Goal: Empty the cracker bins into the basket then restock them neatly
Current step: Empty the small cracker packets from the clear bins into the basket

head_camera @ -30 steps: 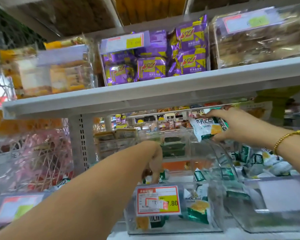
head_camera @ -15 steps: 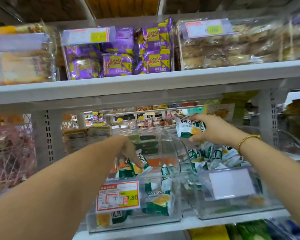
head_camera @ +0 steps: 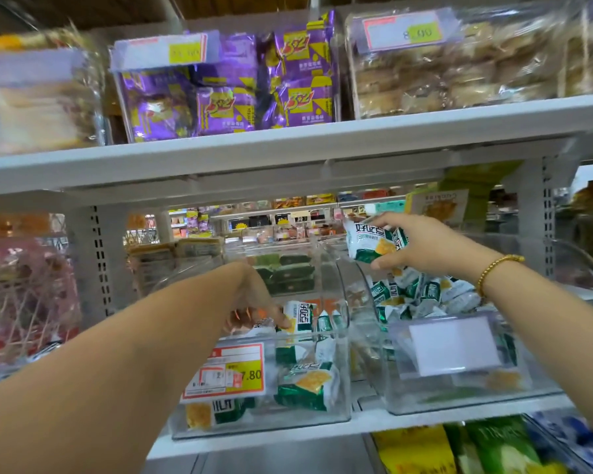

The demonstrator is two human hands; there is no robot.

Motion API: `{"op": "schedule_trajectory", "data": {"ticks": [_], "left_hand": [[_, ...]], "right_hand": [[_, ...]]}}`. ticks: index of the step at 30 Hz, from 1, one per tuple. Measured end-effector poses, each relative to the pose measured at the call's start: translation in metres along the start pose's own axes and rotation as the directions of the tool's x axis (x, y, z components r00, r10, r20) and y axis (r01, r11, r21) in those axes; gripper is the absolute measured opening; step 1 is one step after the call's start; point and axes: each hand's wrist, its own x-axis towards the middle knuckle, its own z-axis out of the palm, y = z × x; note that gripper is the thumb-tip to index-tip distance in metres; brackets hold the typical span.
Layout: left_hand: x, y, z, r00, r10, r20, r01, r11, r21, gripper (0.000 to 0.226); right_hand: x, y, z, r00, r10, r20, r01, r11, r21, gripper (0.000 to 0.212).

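Two clear plastic bins stand side by side on the middle shelf. The left bin (head_camera: 343, 398) carries a red and yellow price tag and holds a few green and white cracker packets (head_camera: 305, 384). My left hand (head_camera: 254, 302) reaches into it from above and pinches a cracker packet (head_camera: 303, 316) at its top. The right bin (head_camera: 541, 388) has a blank white label and several packets (head_camera: 425, 295) heaped inside. Above that heap my right hand (head_camera: 421, 244) grips one or two packets (head_camera: 374, 242).
An upper shelf (head_camera: 288, 148) hangs low over the bins, bearing a bin of purple packets (head_camera: 226, 87) and wrapped pastries (head_camera: 459, 73). A pink-filled bin (head_camera: 24, 295) stands at the left. Yellow and green bags (head_camera: 466, 446) lie on the shelf below.
The view swung right and closer. My left hand came up out of the left bin with a packet in its fingers. My right hand stayed above the right bin with its packets.
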Motion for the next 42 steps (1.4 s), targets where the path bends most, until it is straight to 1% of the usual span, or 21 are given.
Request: {"op": "schedule_trajectory", "data": {"ticks": [1,2,3,6,9,13,18,22,25,28,29,31,32,33,35,36,38,39,41,42], "left_hand": [[0.003,0.001,0.001,0.999,-0.004,0.033,0.004,1.000,0.008,0.096],[0.003,0.003,0.002,0.997,-0.018,0.069,0.020,1.000,-0.023,0.111],[0.003,0.006,0.003,0.997,-0.017,0.077,0.022,0.998,-0.063,0.116],[0.008,0.015,0.009,0.997,0.018,0.074,-0.007,0.990,-0.143,0.109],[0.010,0.023,0.017,0.998,0.063,0.027,-0.060,0.991,-0.120,0.100],[0.011,0.029,0.021,0.990,0.130,0.051,-0.125,0.987,-0.101,0.091],[0.006,0.030,0.019,0.981,0.180,0.075,-0.166,0.974,-0.156,0.082],[0.002,0.030,0.018,0.967,0.204,0.150,-0.169,0.961,-0.218,0.088],[-0.006,0.032,0.019,0.963,0.208,0.171,-0.171,0.963,-0.209,0.070],[-0.012,0.031,0.020,0.950,0.233,0.206,-0.187,0.958,-0.219,0.065],[-0.013,0.030,0.019,0.952,0.233,0.197,-0.191,0.958,-0.214,0.065],[-0.012,0.027,0.015,0.956,0.235,0.176,-0.195,0.956,-0.220,0.074],[-0.013,0.026,0.012,0.958,0.236,0.165,-0.194,0.952,-0.236,0.074],[-0.018,0.024,0.010,0.964,0.228,0.139,-0.185,0.946,-0.265,0.065],[-0.025,0.020,0.005,0.967,0.244,0.068,-0.205,0.910,-0.360,0.036],[-0.026,0.017,0.001,0.961,0.274,0.049,-0.230,0.880,-0.416,0.030],[-0.035,0.009,-0.005,0.951,0.307,-0.032,-0.285,0.831,-0.477,0.038],[-0.043,0.004,-0.005,0.949,0.311,-0.050,-0.286,0.786,-0.548,0.040],[-0.057,-0.002,-0.006,0.936,0.338,-0.098,-0.295,0.603,-0.741,0.028],[-0.064,-0.006,-0.005,0.928,0.357,-0.110,-0.291,0.507,-0.811,0.025]], "right_hand": [[-0.001,-0.001,-0.001,1.000,-0.001,-0.002,0.001,1.000,0.004,0.074],[-0.003,-0.002,-0.003,1.000,-0.001,-0.006,0.001,1.000,0.008,0.074],[-0.003,-0.003,-0.005,1.000,-0.001,-0.010,0.001,1.000,0.011,0.074],[-0.006,-0.002,-0.010,1.000,0.001,-0.017,-0.001,1.000,0.014,0.074],[-0.008,0.001,-0.010,1.000,0.000,-0.013,0.000,1.000,0.002,0.074],[-0.011,0.005,-0.006,1.000,0.004,-0.015,-0.005,1.000,-0.013,0.073],[-0.009,0.005,-0.002,1.000,0.007,-0.025,-0.007,1.000,-0.002,0.073],[-0.010,0.003,-0.001,1.000,0.013,-0.019,-0.013,1.000,0.017,0.071],[-0.012,0.001,-0.002,0.999,0.031,-0.022,-0.031,0.999,0.011,0.071],[-0.017,-0.003,-0.007,0.999,0.047,-0.021,-0.047,0.999,0.004,0.072],[-0.018,-0.004,-0.008,0.999,0.050,-0.021,-0.050,0.999,0.003,0.073],[-0.022,-0.007,-0.012,0.998,0.064,-0.021,-0.064,0.998,0.012,0.074],[-0.025,-0.010,-0.014,0.997,0.072,-0.019,-0.072,0.997,0.022,0.075],[-0.029,-0.013,-0.016,0.997,0.079,-0.018,-0.078,0.996,0.030,0.075],[-0.035,-0.018,-0.020,0.996,0.091,-0.021,-0.090,0.995,0.040,0.075],[-0.039,-0.021,-0.022,0.995,0.096,-0.024,-0.095,0.994,0.054,0.076],[-0.045,-0.028,-0.026,0.994,0.106,-0.035,-0.102,0.990,0.097,0.076],[-0.048,-0.033,-0.029,0.993,0.109,-0.045,-0.103,0.988,0.112,0.076],[-0.058,-0.045,-0.032,0.991,0.106,-0.086,-0.092,0.984,0.151,0.073],[-0.063,-0.051,-0.033,0.988,0.101,-0.117,-0.078,0.980,0.182,0.071]]}}
